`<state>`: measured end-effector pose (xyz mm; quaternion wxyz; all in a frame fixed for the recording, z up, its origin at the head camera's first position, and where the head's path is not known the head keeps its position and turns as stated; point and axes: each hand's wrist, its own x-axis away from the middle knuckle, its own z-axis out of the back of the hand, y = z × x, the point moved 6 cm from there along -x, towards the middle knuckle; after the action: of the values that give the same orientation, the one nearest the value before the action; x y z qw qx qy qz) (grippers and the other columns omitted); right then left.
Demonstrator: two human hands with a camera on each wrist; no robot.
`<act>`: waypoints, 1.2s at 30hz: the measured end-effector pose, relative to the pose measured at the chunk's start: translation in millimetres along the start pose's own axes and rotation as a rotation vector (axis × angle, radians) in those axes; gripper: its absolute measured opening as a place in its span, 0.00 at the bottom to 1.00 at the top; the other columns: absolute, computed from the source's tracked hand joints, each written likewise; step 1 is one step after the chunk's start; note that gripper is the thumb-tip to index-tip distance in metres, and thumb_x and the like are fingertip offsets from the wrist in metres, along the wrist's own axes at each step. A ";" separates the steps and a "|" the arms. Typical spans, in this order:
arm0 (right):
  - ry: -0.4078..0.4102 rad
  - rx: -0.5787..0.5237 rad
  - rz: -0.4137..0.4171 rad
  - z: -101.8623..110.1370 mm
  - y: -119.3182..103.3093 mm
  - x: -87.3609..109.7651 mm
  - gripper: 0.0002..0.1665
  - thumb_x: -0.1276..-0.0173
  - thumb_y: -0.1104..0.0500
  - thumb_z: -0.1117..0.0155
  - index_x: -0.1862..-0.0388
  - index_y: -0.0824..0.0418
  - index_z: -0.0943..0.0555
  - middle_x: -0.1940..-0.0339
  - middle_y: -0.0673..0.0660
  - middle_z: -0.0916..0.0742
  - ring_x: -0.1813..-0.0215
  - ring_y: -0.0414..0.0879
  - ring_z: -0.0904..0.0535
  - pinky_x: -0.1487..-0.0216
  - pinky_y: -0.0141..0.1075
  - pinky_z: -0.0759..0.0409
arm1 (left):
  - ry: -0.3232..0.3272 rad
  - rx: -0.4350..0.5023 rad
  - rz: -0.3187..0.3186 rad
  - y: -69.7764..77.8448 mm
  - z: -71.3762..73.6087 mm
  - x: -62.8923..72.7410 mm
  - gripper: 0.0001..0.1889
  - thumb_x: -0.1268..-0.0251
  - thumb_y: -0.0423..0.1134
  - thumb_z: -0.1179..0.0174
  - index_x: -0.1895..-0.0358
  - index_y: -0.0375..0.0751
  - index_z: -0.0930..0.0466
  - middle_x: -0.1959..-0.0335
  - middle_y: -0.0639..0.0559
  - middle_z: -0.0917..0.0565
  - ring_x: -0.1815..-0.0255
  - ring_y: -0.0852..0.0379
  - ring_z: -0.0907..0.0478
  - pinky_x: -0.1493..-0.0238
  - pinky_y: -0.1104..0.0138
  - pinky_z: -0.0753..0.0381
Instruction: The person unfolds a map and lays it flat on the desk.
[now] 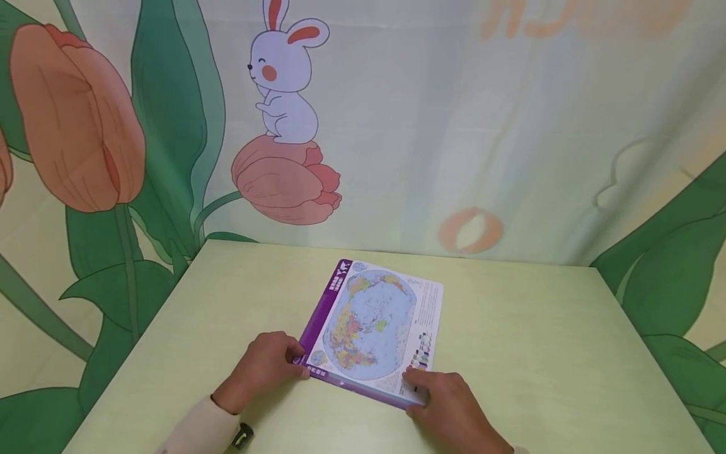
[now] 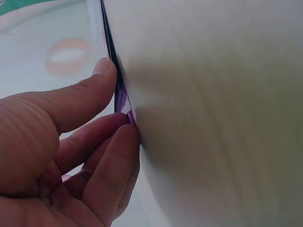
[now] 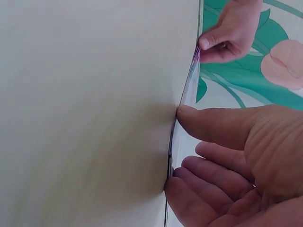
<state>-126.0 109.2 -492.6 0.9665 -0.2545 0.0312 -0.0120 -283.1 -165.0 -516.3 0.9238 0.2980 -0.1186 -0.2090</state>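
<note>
A world map board [image 1: 374, 321] with a purple strip down its left side lies slightly turned on the pale table. My left hand [image 1: 269, 362] holds its near left corner, fingers at the left side and thumb at the near edge. At the near right corner my right hand [image 1: 450, 403] grips the board, one finger reaching over the printed face. In the left wrist view, the left hand's thumb and bent fingers [image 2: 127, 142] meet the thin edge at a purple patch. The right wrist view shows the thumb and fingertips [image 3: 182, 191] of the right hand against the dark edge.
The pale yellow-green table [image 1: 527, 340] stretches out on both sides of the board. Behind it hangs a cloth backdrop [image 1: 408, 145] printed with a rabbit, tulips and leaves. A dark band [image 1: 242, 436] shows beside the left sleeve [image 1: 201, 425].
</note>
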 end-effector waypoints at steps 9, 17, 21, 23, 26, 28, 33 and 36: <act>-0.008 -0.012 -0.039 5.0 14.8 -7.5 0.31 0.47 0.61 0.14 0.41 0.50 0.10 0.48 0.49 0.08 0.56 0.38 0.17 0.52 0.34 0.18 | 0.009 0.001 -0.024 10.9 -5.6 16.0 0.11 0.52 0.42 0.16 0.68 0.45 0.09 0.73 0.57 0.20 0.69 0.59 0.28 0.64 0.65 0.26; 0.012 0.022 -0.061 12.0 25.6 -15.1 0.33 0.48 0.61 0.14 0.40 0.50 0.10 0.47 0.48 0.08 0.56 0.38 0.17 0.50 0.36 0.18 | -0.015 0.004 -0.028 20.0 -14.8 25.0 0.09 0.49 0.40 0.17 0.68 0.44 0.09 0.73 0.56 0.23 0.69 0.58 0.30 0.66 0.67 0.30; 0.001 0.034 -0.071 12.9 26.9 -16.2 0.33 0.48 0.61 0.14 0.40 0.52 0.10 0.43 0.48 0.08 0.48 0.42 0.13 0.44 0.43 0.16 | -0.012 -0.003 -0.034 21.6 -16.6 26.6 0.09 0.48 0.38 0.18 0.66 0.43 0.08 0.73 0.55 0.24 0.68 0.58 0.30 0.66 0.67 0.31; -0.005 0.037 -0.069 12.5 27.3 -15.9 0.33 0.48 0.61 0.14 0.40 0.52 0.10 0.41 0.47 0.09 0.45 0.44 0.13 0.43 0.45 0.16 | -0.006 -0.003 -0.035 21.3 -16.2 26.4 0.09 0.49 0.36 0.18 0.66 0.43 0.08 0.73 0.55 0.23 0.68 0.58 0.30 0.66 0.67 0.29; -0.009 0.039 -0.068 10.7 28.3 -15.7 0.32 0.47 0.61 0.14 0.41 0.52 0.10 0.40 0.47 0.09 0.43 0.44 0.12 0.42 0.45 0.16 | -0.001 0.000 -0.034 19.9 -15.8 25.7 0.10 0.50 0.36 0.18 0.65 0.42 0.08 0.72 0.55 0.22 0.68 0.58 0.29 0.65 0.67 0.27; -0.007 0.039 -0.065 9.8 28.5 -15.8 0.31 0.47 0.61 0.14 0.42 0.52 0.10 0.39 0.47 0.10 0.41 0.45 0.12 0.41 0.44 0.16 | 0.001 0.006 -0.033 18.9 -15.4 24.8 0.11 0.50 0.36 0.17 0.64 0.42 0.08 0.71 0.55 0.21 0.67 0.58 0.28 0.64 0.67 0.27; -0.002 0.062 -0.050 10.4 27.2 -16.5 0.30 0.47 0.60 0.14 0.43 0.52 0.09 0.38 0.47 0.10 0.39 0.47 0.12 0.40 0.45 0.16 | 0.000 0.024 -0.027 17.8 -13.3 21.3 0.13 0.51 0.36 0.16 0.62 0.41 0.09 0.70 0.55 0.22 0.66 0.57 0.28 0.64 0.67 0.26; -0.008 0.081 -0.042 10.7 26.0 -16.4 0.29 0.47 0.61 0.14 0.43 0.51 0.09 0.39 0.48 0.10 0.40 0.48 0.11 0.42 0.44 0.16 | -0.005 0.040 -0.021 17.9 -12.0 19.3 0.15 0.51 0.36 0.16 0.60 0.40 0.09 0.70 0.54 0.21 0.65 0.57 0.28 0.64 0.66 0.26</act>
<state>-141.5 137.8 -495.2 0.9756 -0.2160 0.0216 -0.0323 -256.3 -154.6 -513.2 0.9151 0.3171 -0.1221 -0.2170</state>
